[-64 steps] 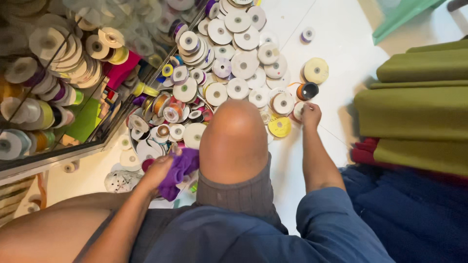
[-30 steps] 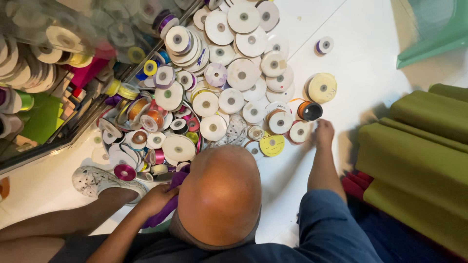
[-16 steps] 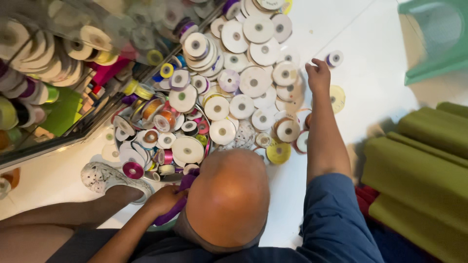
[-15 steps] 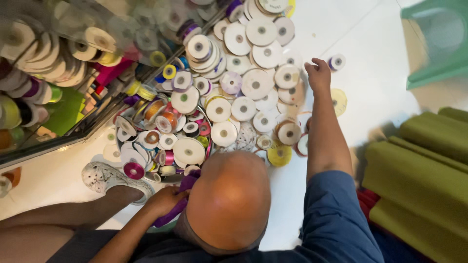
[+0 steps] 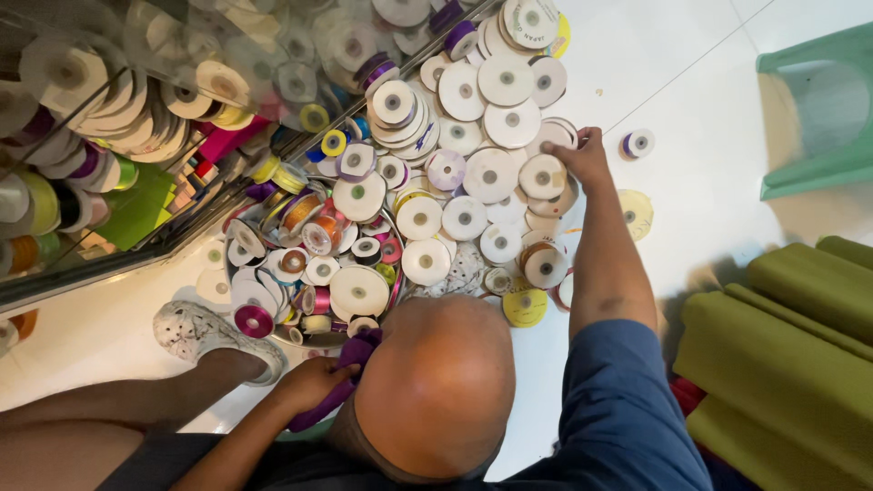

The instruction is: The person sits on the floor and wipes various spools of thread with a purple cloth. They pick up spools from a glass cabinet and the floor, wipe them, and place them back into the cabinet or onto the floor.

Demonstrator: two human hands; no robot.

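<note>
My left hand [image 5: 314, 384] is closest to me, low by my knee, fingers curled tight around a bunch of purple ribbon [image 5: 350, 373] that trails down from my grip. Just beyond it sits a shallow round tray [image 5: 273, 335] crowded with small spools, a magenta spool [image 5: 254, 320] near its edge, and my white shoe [image 5: 195, 332] rests on the white floor [image 5: 691, 164] beside it. Farther out, my right hand [image 5: 582, 156] reaches over the heap of white ribbon spools [image 5: 491, 173], fingertips narrowed onto the rim of one white spool [image 5: 544, 175]. A yellow spool [image 5: 525, 306] lies near my right forearm. A small purple spool [image 5: 637, 144] sits alone just past my right hand.
</note>
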